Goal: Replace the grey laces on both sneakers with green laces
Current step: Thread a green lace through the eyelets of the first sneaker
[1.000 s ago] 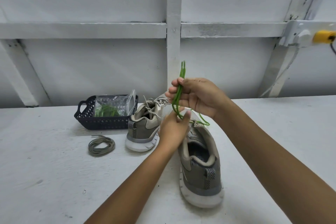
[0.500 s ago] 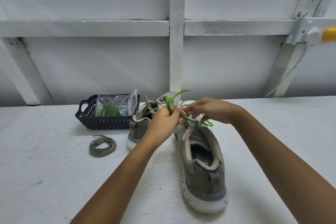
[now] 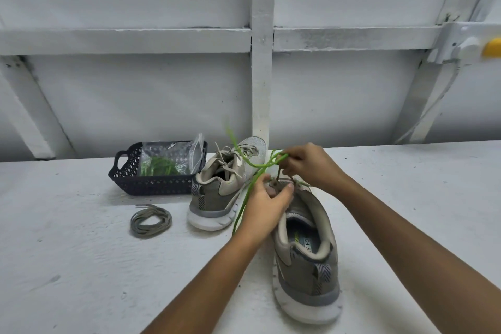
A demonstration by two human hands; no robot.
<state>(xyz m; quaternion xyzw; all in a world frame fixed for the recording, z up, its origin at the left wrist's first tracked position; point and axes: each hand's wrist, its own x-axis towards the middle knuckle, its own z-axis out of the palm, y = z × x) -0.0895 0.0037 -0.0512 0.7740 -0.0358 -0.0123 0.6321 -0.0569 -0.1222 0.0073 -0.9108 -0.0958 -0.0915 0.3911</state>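
Observation:
Two grey-beige sneakers stand on the white table. The near sneaker (image 3: pixel 306 260) points away from me and a green lace (image 3: pixel 253 180) runs from its front. My left hand (image 3: pixel 267 205) rests on that sneaker's tongue area, fingers curled on the shoe and lace. My right hand (image 3: pixel 309 164) pinches the green lace's end above the toe. One lace end sticks up and another hangs down past my left wrist. The far sneaker (image 3: pixel 225 184), to the left, still carries its grey lace.
A dark basket (image 3: pixel 151 184) at the back left holds a clear bag with green laces (image 3: pixel 160 167). A coiled grey lace (image 3: pixel 151 221) lies on the table in front of it. A white framed wall stands close behind.
Both hands came down from chest height to the near sneaker's front. The green lace, earlier held up in a bunch, now spreads out between my hands.

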